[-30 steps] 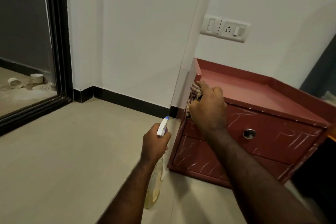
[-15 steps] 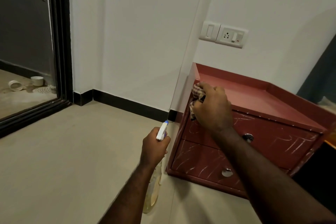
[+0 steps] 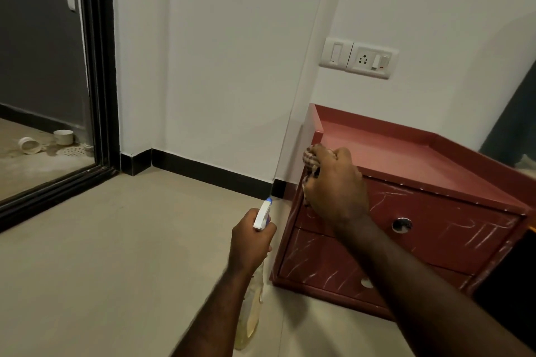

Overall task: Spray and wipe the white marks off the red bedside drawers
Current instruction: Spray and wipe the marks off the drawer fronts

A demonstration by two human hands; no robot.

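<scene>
The red bedside drawers stand in the wall corner at the right, with two drawer fronts streaked by white marks and a round metal knob on the upper one. My right hand grips a checked cloth against the top left corner of the upper drawer front. My left hand holds a spray bottle with a white and blue nozzle, its clear body of yellowish liquid hanging down beside the unit's left side. The lower knob is mostly hidden by my right forearm.
A white switch and socket plate sits on the wall above the drawers. At the left is a black-framed doorway with small white pots on the floor beyond. Beige floor tiles spread in front.
The cloth in my right hand has stayed around the upper drawer's top left corner, shifting slightly. More of the upper drawer front and its knob shows now. My left hand has kept its hold on the bottle.
</scene>
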